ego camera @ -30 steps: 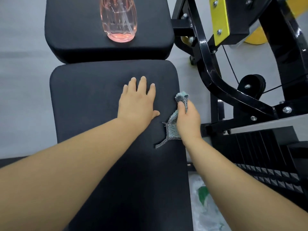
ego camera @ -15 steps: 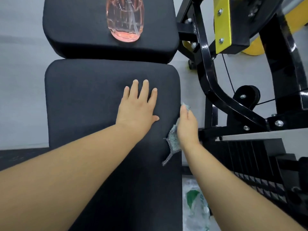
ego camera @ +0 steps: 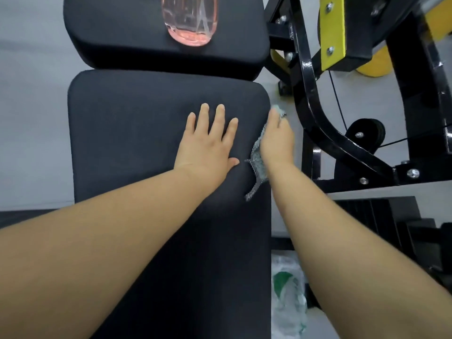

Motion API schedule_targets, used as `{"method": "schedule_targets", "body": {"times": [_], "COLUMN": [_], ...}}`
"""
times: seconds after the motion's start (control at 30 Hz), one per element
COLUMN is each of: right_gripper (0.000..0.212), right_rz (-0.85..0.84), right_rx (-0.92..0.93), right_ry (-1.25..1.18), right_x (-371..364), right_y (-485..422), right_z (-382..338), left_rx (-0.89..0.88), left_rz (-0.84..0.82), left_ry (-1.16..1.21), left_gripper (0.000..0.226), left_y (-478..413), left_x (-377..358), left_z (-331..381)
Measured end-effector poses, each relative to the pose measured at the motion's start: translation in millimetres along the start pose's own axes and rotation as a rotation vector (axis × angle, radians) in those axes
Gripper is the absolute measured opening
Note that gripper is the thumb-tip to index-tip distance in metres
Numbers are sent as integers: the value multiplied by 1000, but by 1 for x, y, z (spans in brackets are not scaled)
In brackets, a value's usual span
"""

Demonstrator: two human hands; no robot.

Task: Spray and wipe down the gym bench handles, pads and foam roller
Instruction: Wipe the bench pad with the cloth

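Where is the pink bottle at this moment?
The pink bottle rests at the top centre of the head view, on the far bench pad, beyond the left hand and left of the black machine frame.

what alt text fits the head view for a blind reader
A person's right hand holds a grey cloth against the right edge of a black bench pad while the left hand rests flat on top. A pink bottle sits on the further pad, left of a black machine frame.
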State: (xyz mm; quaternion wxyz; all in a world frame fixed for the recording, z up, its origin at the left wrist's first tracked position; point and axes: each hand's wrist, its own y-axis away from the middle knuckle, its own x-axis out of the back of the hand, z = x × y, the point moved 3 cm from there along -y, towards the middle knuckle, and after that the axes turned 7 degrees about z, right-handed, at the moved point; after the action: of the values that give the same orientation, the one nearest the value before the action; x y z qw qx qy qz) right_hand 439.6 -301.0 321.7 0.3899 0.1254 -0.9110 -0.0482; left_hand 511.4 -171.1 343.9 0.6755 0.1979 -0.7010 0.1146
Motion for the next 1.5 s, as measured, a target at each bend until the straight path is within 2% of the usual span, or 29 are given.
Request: {"method": "schedule_targets", "body": {"times": [0.13, 0.23, 0.37, 0.47, 0.53, 0.67, 0.8, 0.9, 0.93, 1.03, 1.13, 1.2, 1.33, 1.5], "right_gripper": [49, 49, 47, 49, 48, 44, 42, 41, 41, 45, 49, 52, 50, 47], "right_rz": [40, 4, -108, -48, -8, 16, 0, -7, -9, -47, -54, -53, -46, -67], "right_rx": [-101, -154, -124, -25, 4, 19, -51, -82, -98, -134, -101, -69, -68, -200], "right_ry": [110, 135, 42, 21, 31, 82, 83, 56, 41, 11, -41, -57, 0, 55], "right_x": [19, 35, 23, 10, 5, 9, 28, 42, 44, 32, 16, 9, 24, 52], "right_y": [74, 104, 46, 2, 1, 44, 106, 141, 139, 97, 47, 40, 91, 180], "right_z": [65, 91, 54, 3, -6, 40, 97, 125, 123, 90, 51, 50, 96, 177], "left_rx": [63, 82, 13, 14, 9, 11, 28, 39, 35, -37, -37, -64, -82, -20], "left_rz": [16, 25, 9, 6, 15, 24, 35, 112, 127, 32, 43, 39, 26, 43], "left_ry": [55, 101, 173, 174, 180, 235, 238, 215, 209, 200, 235, 237, 178, 193], "left_gripper": [71, 69, 68, 70, 71, 72, 68, 68, 68, 69, 70, 70, 69, 67], "left_y": [6, 21, 50, 63, 65, 66, 74, 97, 103, 117, 117, 117, 119, 122], "left_x": [2, 5, 4, -6, -13, -17, -17, -20, -20, -29, -31, -35, -39, -36], "left_z": [5, 19, 43, 44, 43, 39, 41, 50, 53, 60, 55, 52, 55, 65]}}
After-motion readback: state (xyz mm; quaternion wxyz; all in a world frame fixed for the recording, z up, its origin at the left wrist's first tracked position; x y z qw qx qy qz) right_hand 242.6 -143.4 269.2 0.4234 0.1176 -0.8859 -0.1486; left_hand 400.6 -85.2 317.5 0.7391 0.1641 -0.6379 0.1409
